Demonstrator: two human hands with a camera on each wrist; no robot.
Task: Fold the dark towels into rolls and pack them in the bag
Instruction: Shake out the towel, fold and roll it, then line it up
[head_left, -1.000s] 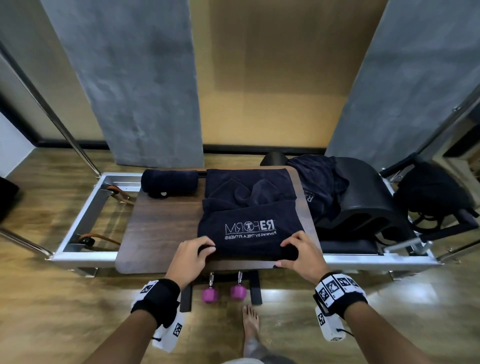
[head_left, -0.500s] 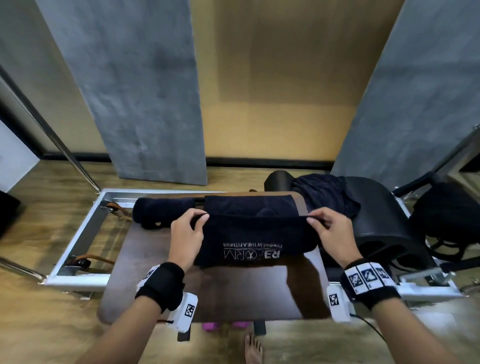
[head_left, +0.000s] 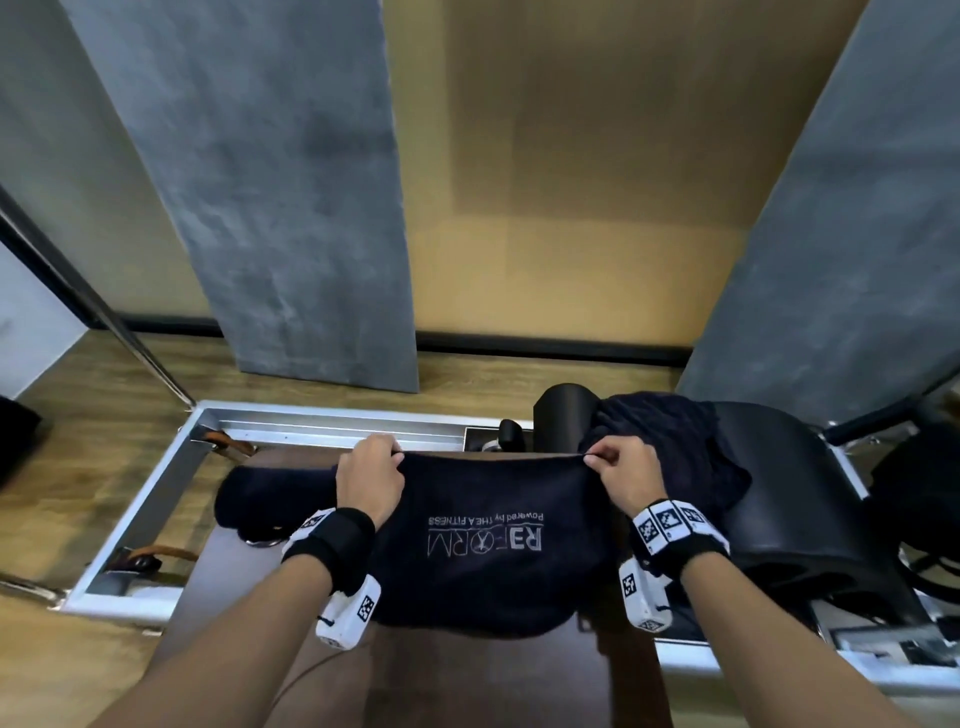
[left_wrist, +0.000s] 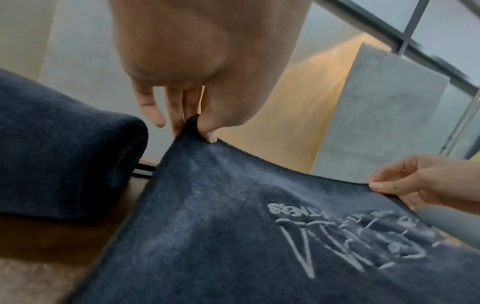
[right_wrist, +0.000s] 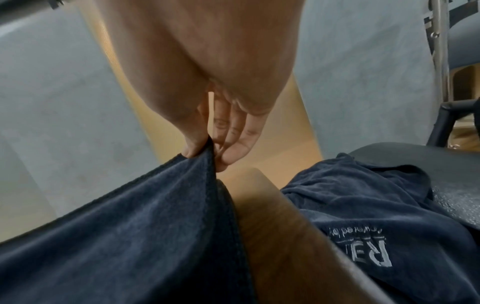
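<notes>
Holding the towel (head_left: 483, 545) by its far edge, we have it stretched between both hands above the brown surface (head_left: 509, 670), logo side towards us and its near part sagging onto the wood. To do this fold well, we should keep that far edge taut and level, bring both corners over together so the edges line up, and smooth the cloth flat before we begin any rolling (a crooked fold here will likely give a lopsided roll later).

Our left hand (head_left: 370, 480) pinches the left corner between thumb and fingertips, the other fingers loosely curled; the left wrist view shows the hem caught right at the tips. Our right hand (head_left: 626, 480) does the same at the right corner, thumb pressed against the first finger with the cloth between. Both grips are narrow pinches, closed on fabric only, so a firmer hold may help if the towel drags.

One finished roll (head_left: 275, 493) lies on the surface just left of our left hand. More dark towels (head_left: 675, 447) sit heaped on the black pad to the far right. We cannot make out the bag for certain.
</notes>
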